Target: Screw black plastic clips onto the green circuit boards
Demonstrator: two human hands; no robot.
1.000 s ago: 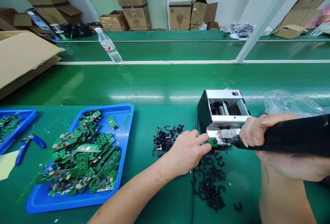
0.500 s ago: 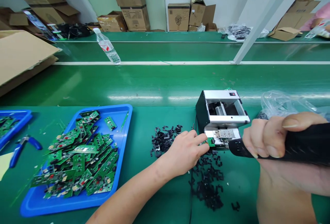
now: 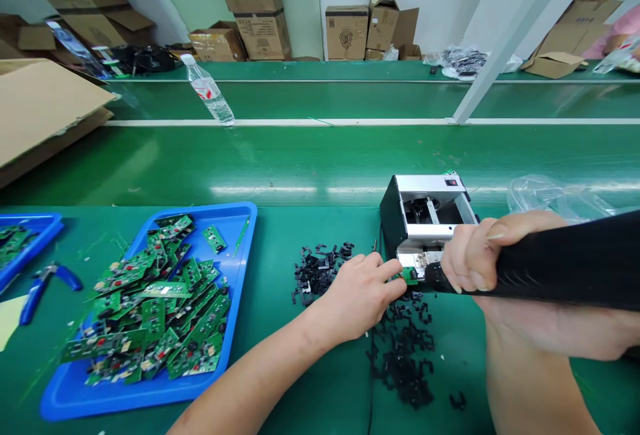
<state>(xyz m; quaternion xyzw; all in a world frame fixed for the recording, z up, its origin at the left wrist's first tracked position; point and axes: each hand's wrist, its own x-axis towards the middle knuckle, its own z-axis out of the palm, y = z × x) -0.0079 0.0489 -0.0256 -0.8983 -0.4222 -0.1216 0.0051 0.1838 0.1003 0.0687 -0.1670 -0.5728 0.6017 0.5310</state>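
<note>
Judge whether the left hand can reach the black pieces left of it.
Likely yes: the black pieces lie close beside the left hand, nothing between, though it seems occupied with a green board.

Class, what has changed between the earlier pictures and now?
The right hand's grip, holding the long black tapered tool, has moved left, bringing the tip closer to the green circuit board. Nothing was let go. The left hand's grip stays on that board; the blue rectangular plastic tray stays put.

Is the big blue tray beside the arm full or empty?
Partly full: the tray holds a heap of green circuit boards, but bare blue shows around them.
</note>
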